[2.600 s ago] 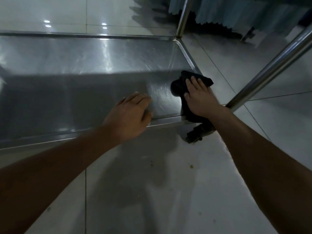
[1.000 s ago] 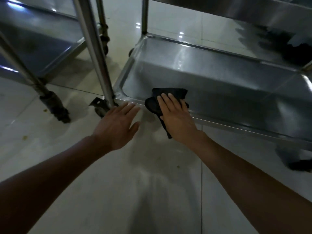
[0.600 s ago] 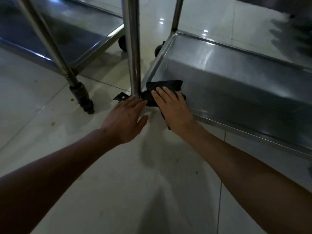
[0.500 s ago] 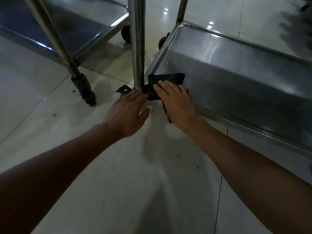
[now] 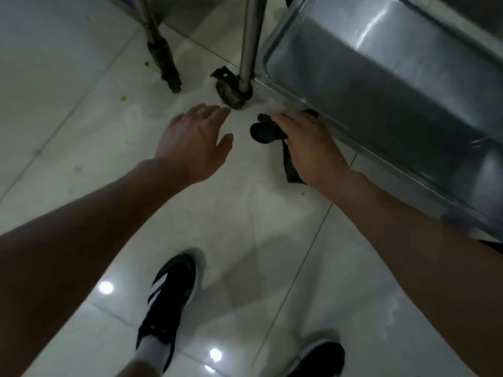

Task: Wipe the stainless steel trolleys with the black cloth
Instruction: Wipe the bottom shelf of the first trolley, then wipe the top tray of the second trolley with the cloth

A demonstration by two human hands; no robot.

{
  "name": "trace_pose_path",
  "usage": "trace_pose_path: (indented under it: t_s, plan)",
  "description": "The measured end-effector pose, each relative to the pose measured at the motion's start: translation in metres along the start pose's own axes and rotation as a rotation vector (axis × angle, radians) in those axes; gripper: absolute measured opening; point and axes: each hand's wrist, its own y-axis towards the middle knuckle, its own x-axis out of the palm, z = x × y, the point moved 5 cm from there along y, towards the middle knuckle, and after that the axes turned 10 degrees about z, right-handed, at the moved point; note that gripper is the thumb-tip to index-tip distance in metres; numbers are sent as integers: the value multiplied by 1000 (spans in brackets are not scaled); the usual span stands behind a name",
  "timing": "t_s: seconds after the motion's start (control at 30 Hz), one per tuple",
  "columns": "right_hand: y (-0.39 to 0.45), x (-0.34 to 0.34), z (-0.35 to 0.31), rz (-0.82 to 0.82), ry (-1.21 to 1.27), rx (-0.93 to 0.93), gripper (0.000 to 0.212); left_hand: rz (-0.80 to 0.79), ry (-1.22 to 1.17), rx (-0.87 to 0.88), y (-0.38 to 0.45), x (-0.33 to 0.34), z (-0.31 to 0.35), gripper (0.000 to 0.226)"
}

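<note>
I am standing in what looks like an institutional service space, perhaps a catering or hospital area, though I cannot tell which. Glossy pale floor tiles [image 5: 81,240] reflect ceiling lights, and two stainless steel trolleys on castors stand close together: one shelf [image 5: 381,77] by me, another trolley's leg [image 5: 160,55] beside it.

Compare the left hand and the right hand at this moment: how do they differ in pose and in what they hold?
The left hand holds nothing and its fingers are spread, while the right hand grips the black cloth. The left hand hovers over the floor near the caster wheel; the right hand is against the front rim of the trolley shelf. Both are bare and reach forward.
</note>
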Motion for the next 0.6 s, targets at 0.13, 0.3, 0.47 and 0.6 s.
trace_pose_path:
  t_s: [0.13,0.3,0.47,0.6]
  plan:
    - [-1,-60,-46,-59,40,8,53,-37,33,-39,-31,-71,15,57]
    - [22,-147,-111,-155,98,61,59,-44,20,-94,-58,-175,27,56]
    - [49,-230,-183,-200,143,34,59,-9,13,-183,-75,-289,23,55]
    - [77,-289,-245,-201,176,-18,53,24,3,-234,-95,-378,3,54]
